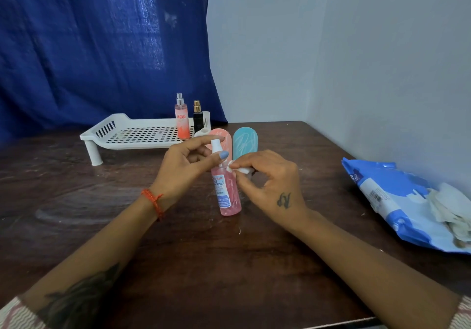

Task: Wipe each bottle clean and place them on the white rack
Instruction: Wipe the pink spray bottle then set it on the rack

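Left hand (188, 165) fingers pinch the pink spray bottle (226, 191) by its neck while right hand (267, 178) fingers press a white wipe (238, 169) against it — two bottles (182, 119) already on the white rack (132, 134) beyond, two flat bottles (246, 142) left.

A plain room in a home, it seems: a dark wooden table (178, 239) is pushed into a corner of bare pale walls (356, 60), with a blue curtain (102, 48) hanging behind it and light showing through the cloth. A white plastic rack (132, 134) holds perfume bottles (182, 122), and a blue pack of wipes (397, 201) lies on the table
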### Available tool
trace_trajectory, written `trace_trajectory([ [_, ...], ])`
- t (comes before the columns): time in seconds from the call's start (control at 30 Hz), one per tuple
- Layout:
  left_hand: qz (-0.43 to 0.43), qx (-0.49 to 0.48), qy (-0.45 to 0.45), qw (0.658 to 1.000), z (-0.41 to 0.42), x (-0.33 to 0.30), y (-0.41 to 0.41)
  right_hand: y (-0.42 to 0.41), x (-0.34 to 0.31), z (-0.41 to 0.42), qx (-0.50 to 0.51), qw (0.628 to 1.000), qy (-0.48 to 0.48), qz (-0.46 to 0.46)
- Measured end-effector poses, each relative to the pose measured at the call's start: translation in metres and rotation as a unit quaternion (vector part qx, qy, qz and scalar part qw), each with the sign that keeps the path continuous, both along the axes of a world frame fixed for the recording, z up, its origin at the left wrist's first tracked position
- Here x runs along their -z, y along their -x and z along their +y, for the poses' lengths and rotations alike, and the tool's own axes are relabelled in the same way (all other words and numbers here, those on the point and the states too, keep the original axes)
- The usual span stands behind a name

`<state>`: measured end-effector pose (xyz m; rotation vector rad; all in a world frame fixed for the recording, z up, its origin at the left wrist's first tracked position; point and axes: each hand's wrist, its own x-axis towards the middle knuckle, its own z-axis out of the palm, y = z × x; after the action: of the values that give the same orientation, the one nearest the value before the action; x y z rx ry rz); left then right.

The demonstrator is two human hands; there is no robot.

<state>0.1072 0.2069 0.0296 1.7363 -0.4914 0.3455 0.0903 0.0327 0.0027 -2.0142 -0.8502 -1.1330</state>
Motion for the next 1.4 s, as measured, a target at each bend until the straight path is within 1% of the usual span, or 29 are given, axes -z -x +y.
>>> trace_trajectory([
  [0.07, -0.003, -0.002, -0.004, 1.0, -0.0008, -0.0002, 0.0001, 0.0003, 0.0001, 0.0015, 0.006, 1.0, 0.008, -0.016],
  [0.17, -0.006, -0.006, -0.006, 1.0, -0.0006, -0.0006, 0.0001, 0.0016, 0.0006, 0.0037, -0.014, 0.998, 0.039, -0.043],
  [0.27, -0.005, -0.003, -0.004, 1.0, -0.0009, -0.0014, 0.0022, 0.003, 0.0013, 0.002, -0.034, 0.997, 0.057, -0.043],
  [0.37, -0.002, -0.004, -0.001, 1.0, -0.0009, -0.0019, 0.0033, 0.002, 0.0012, -0.0009, -0.026, 0.998, 0.046, -0.024],
  [0.53, 0.004, -0.005, -0.001, 1.0, -0.0014, -0.0018, 0.0019, -0.0022, 0.0004, -0.0013, 0.005, 1.0, -0.01, 0.007],
  [0.7, 0.0, 0.007, 0.002, 1.0, 0.0003, -0.0019, 0.0027, 0.0016, 0.0004, 0.0007, -0.04, 0.999, 0.014, -0.003],
  [0.77, 0.005, 0.002, 0.005, 1.0, 0.001, -0.0006, 0.001, 0.0013, 0.0012, -0.0005, -0.043, 0.999, 0.007, 0.016],
  [0.97, 0.013, 0.003, 0.002, 1.0, 0.0017, -0.0005, 0.0005, -0.0013, 0.0004, -0.0002, -0.037, 0.99, -0.077, 0.111],
  [1.2, 0.021, 0.008, -0.01, 1.0, 0.0041, -0.0006, -0.0007, 0.0012, 0.0012, -0.0008, -0.077, 0.987, -0.067, 0.125],
  [1.33, 0.029, 0.01, -0.01, 0.999, 0.0057, -0.0002, -0.0019, -0.001, 0.0015, -0.001, -0.051, 0.982, -0.072, 0.166],
  [1.4, 0.033, 0.013, -0.01, 0.999, 0.0058, -0.0003, -0.002, -0.0012, 0.0005, 0.0005, -0.042, 0.982, -0.081, 0.163],
])
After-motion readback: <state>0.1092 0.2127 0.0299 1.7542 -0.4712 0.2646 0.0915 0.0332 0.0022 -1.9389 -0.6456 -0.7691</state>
